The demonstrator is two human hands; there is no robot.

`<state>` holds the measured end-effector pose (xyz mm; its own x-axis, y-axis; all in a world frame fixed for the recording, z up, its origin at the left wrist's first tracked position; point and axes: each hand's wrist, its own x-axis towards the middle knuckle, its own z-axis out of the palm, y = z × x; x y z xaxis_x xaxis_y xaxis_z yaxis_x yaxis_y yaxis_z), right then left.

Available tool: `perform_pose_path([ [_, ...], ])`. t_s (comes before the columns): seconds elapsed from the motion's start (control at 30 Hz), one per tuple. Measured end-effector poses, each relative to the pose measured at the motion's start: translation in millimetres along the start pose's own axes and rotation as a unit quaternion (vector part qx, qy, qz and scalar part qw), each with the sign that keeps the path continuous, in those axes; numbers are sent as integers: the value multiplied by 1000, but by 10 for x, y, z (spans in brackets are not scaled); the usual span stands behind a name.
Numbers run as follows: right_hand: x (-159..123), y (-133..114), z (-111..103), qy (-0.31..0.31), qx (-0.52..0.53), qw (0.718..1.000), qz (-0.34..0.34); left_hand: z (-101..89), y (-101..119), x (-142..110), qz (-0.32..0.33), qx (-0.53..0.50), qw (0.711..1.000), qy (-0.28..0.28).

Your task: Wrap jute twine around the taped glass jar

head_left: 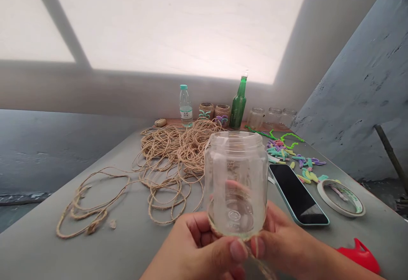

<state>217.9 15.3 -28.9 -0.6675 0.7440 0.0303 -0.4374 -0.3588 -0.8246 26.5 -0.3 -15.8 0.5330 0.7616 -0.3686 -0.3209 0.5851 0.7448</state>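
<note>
My left hand [197,241] and my right hand [282,233] both grip a clear glass jar [236,182] near its base, holding it upright in front of me. A strand of jute twine [259,263] runs down from the bottom of the jar, pinched under my fingertips, and a few turns seem wrapped around the jar's base. A loose pile of jute twine [172,161] sprawls across the table to the left of the jar, and a looped length [86,212] reaches towards the front left.
On the grey table [95,254] lie a phone [296,193], a tape roll [341,197], colourful pipe cleaner pieces [287,154] and a red object [360,254]. Along the back stand a water bottle [185,106], a green glass bottle [239,106], twine-wrapped jars [222,115] and glass jars [274,116].
</note>
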Motion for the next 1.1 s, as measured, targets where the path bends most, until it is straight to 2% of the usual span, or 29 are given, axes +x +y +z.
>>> perform_pose_path([
  [0.1,2,8,2,-10,-4,1000,0,51,33,-26,71,64,995,26],
  [0.2,3,-20,3,-8,-20,1000,9,110,46,-57,127,68,988,57],
  [0.37,23,-110,103,-19,-33,999,20,148,57,-74,173,19,985,22],
  [0.63,-9,-108,142,29,-57,998,1,67,87,-63,171,45,984,-1],
  [0.83,-3,-133,157,8,-40,999,-21,113,110,-65,174,6,985,-19],
  [0.97,8,-160,184,-4,-41,999,-27,125,114,-93,170,-4,985,-10],
  [1.1,-42,-141,136,10,-88,995,-38,62,116,-85,194,14,981,11],
])
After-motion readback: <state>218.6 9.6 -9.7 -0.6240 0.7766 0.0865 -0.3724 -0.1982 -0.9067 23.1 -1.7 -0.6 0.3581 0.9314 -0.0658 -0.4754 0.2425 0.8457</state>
